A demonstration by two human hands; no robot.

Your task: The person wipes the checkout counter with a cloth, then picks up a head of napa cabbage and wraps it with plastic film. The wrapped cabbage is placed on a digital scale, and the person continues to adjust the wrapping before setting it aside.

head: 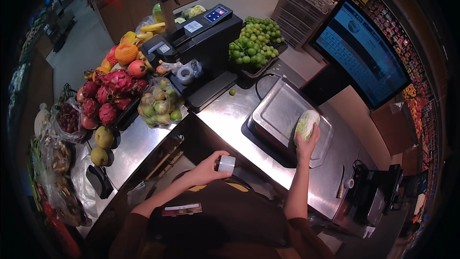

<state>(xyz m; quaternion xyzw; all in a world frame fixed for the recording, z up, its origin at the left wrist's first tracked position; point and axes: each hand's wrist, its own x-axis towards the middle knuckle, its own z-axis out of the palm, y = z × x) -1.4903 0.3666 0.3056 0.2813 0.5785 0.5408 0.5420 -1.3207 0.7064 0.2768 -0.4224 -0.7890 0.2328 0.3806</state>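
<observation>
In my left hand [206,169] is a roll of clear tape [226,164], held by the thumb and fingers in front of my apron. My right hand [307,142] grips a Chinese cabbage [307,124], pale green and white, over the right part of a weighing scale's metal plate [276,106]. Whether the cabbage rests on the plate or is just above it, I cannot tell. A touchscreen monitor [359,50] stands behind the scale, its display lit.
A black label printer [201,32] stands at the back, beside a basket of green grapes [257,43]. Dragon fruit [120,82], bagged green fruit [161,104] and two pears [104,137] lie on the left counter. Another black device [377,198] sits at right. A loose grape [232,92] lies near the scale.
</observation>
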